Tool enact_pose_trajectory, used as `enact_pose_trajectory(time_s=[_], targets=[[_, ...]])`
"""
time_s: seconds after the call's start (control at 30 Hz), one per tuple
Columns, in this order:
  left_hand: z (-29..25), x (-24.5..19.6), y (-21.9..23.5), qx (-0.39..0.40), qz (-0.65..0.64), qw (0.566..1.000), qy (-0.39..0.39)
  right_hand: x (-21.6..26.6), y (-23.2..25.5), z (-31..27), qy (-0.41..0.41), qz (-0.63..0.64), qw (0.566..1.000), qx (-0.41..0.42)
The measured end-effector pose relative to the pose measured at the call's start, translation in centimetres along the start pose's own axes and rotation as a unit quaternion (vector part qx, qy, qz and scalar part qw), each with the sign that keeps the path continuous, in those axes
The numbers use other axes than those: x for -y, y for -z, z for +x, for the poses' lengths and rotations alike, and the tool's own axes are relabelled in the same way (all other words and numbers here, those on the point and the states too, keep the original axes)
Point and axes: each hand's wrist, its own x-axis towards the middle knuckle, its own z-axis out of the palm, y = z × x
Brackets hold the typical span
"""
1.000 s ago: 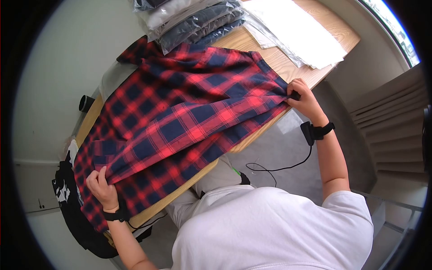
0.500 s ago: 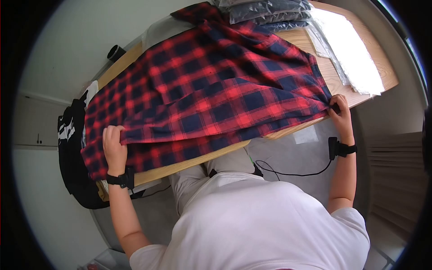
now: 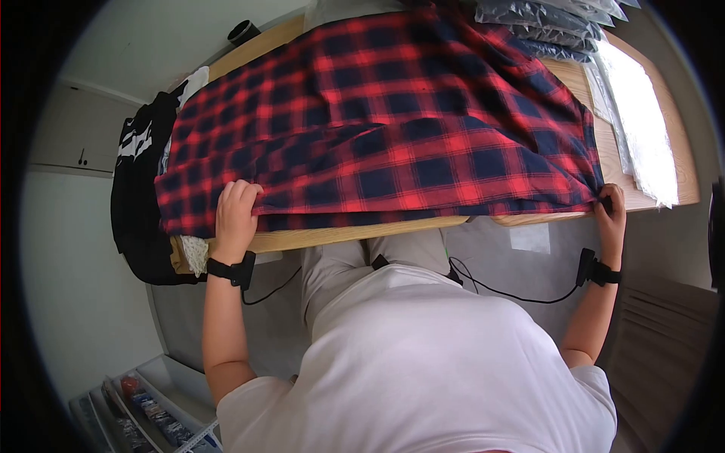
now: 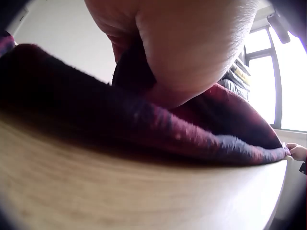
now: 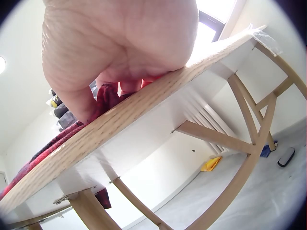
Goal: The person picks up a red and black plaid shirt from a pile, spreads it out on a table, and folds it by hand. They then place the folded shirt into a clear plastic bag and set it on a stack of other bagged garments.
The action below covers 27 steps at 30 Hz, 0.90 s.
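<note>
A red and navy plaid shirt (image 3: 393, 143) lies spread along the wooden table, its near layer folded lengthwise close to the front edge. At the left part of that fold, my left hand (image 3: 238, 215) grips the cloth; the left wrist view shows the fabric (image 4: 211, 139) running under the palm, low over the tabletop. My right hand (image 3: 612, 211) pinches the shirt's near right corner beside the table edge. In the right wrist view, bunched cloth (image 5: 108, 98) shows between thumb and fingers. The far sleeve end runs under the bagged stack.
Plastic-bagged folded garments (image 3: 540, 26) are stacked at the back right, with white bags (image 3: 638, 121) beside them. Black clothing (image 3: 140, 189) hangs over the table's left end. A black cup (image 3: 243, 32) stands behind. A bin (image 3: 162, 400) sits lower left; a cable (image 3: 521, 294) trails from the right wrist.
The view has swung, so the table lies more level. My left hand has shifted a little along the fold, and the near edge is now straighter along the table's front. Both hands keep their hold.
</note>
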Motion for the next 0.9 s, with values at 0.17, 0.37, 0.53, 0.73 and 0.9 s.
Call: enact_pose_trajectory(time_s=[0.17, 0.37, 0.53, 0.73, 0.9], targets=[[0.7, 0.0, 1.9, -0.033, 0.042, 0.999, -0.007, -0.3, 0.0, -0.1, -0.015, -0.002, 1.0, 0.002], [-1.2, 0.3, 1.6, 0.112, -0.034, 0.993, 0.034, -0.2, -0.2, 0.0, -0.005, 0.008, 1.0, 0.014], [-0.5, -0.4, 1.9, 0.063, -0.109, 0.99, 0.066, -0.3, 0.4, 0.1, -0.05, 0.002, 0.998, 0.033], [-1.1, 0.4, -1.2, 0.214, -0.117, 0.966, 0.088, 3.8, -0.1, -0.4, -0.082, 0.061, 0.995, 0.006], [-1.6, 1.2, -2.1, 0.201, -0.156, 0.964, 0.078, 14.0, -6.1, 0.8, 0.051, -0.135, 0.988, -0.057]])
